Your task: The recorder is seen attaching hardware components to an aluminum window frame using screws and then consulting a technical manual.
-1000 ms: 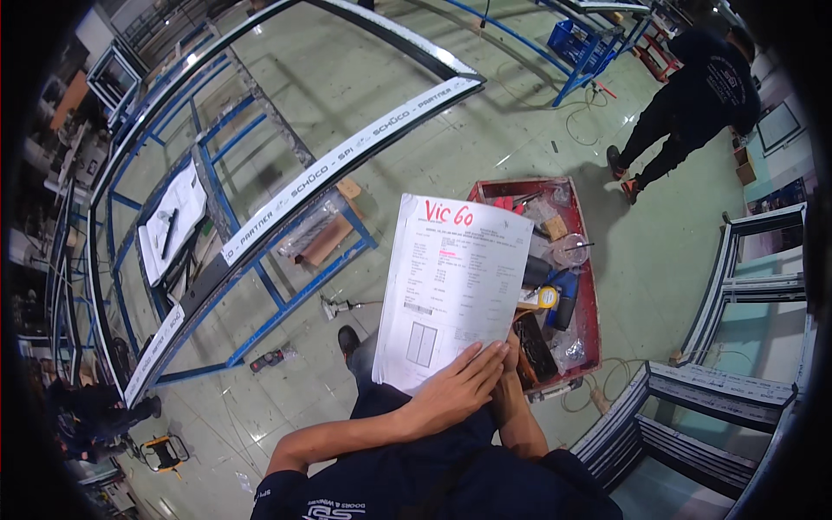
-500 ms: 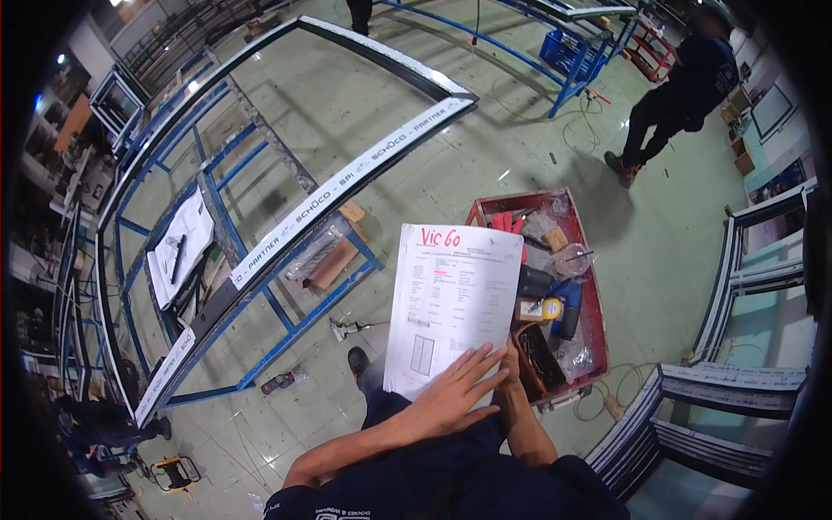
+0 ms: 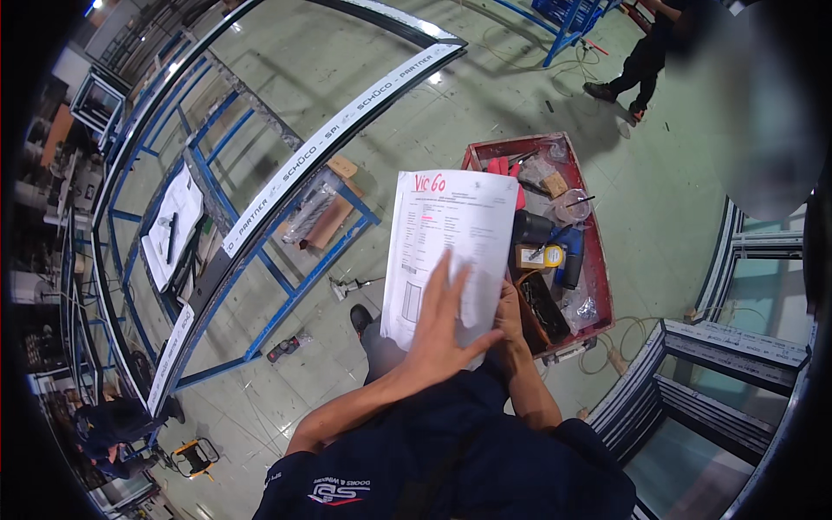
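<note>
A stack of printed white sheets (image 3: 433,217) with red handwriting along its top is held up in front of me. My right hand (image 3: 511,319) grips its lower right edge, its fingers partly hidden by the paper. Over the lower part of the stack lies my left hand (image 3: 444,322), fingers spread and slightly blurred; whether it presses on the page I cannot tell. Just beyond the sheets a red toolbox (image 3: 598,286) holds a yellow tape measure (image 3: 539,256), a dark blue tool (image 3: 569,256) and several small bags.
At left a large window frame (image 3: 312,160) rests on a blue metal stand (image 3: 303,290). White papers (image 3: 178,217) with a black pen lie within it. A power tool (image 3: 283,348) is on the floor. More frames (image 3: 737,347) stand at right. A person (image 3: 641,69) is at upper right.
My left hand has shifted up the page and its fingers have spread. The view has tilted, so the sheets and toolbox appear higher. The person at upper right appears higher in the view.
</note>
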A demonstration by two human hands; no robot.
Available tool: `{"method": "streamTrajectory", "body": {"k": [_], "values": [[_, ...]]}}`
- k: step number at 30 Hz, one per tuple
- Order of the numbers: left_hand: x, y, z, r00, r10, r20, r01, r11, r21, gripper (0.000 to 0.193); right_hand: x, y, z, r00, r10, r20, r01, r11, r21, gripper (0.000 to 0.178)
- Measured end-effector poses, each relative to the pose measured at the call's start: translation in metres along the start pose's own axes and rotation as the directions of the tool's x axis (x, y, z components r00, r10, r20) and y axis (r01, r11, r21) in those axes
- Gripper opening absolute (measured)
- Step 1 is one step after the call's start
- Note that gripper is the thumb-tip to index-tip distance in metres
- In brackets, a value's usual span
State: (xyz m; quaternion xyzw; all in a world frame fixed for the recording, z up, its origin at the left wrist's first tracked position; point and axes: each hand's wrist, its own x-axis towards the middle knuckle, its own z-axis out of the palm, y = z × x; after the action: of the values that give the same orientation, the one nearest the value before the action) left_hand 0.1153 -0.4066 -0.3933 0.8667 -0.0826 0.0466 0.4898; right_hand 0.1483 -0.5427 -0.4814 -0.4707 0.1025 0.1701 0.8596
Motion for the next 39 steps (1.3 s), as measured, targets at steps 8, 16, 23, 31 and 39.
{"method": "streamTrajectory", "body": {"k": [8, 16, 23, 31, 39], "values": [[0.000, -0.058, 0.001, 0.917, -0.372, -0.145, 0.298, 0.879, -0.372, 0.080, -0.009, -0.001, 0.045, 0.979, -0.191, -0.069, 0.156, 0.926, -0.345, 0.020], [-0.005, -0.064, -0.035, 0.791, -0.364, -0.491, 0.136, 0.888, -0.439, 0.040, -0.004, -0.014, 0.006, 0.971, -0.177, -0.163, 0.097, 0.909, -0.405, 0.019], [-0.001, -0.046, -0.034, 0.897, -0.240, -0.372, 0.224, 0.971, -0.085, 0.045, -0.014, -0.006, 0.028, 0.857, -0.470, 0.210, 0.402, 0.357, -0.843, 0.026], [-0.025, -0.110, -0.072, 0.665, -0.424, -0.615, 0.310, 0.906, -0.289, 0.020, -0.006, -0.005, 0.025, 0.890, -0.430, 0.152, 0.403, 0.585, -0.704, 0.037], [-0.039, -0.118, -0.105, 0.661, -0.605, -0.445, 0.324, 0.764, -0.557, 0.027, -0.001, -0.027, -0.025, 0.976, -0.199, -0.092, 0.133, 0.872, -0.472, 0.032]]}}
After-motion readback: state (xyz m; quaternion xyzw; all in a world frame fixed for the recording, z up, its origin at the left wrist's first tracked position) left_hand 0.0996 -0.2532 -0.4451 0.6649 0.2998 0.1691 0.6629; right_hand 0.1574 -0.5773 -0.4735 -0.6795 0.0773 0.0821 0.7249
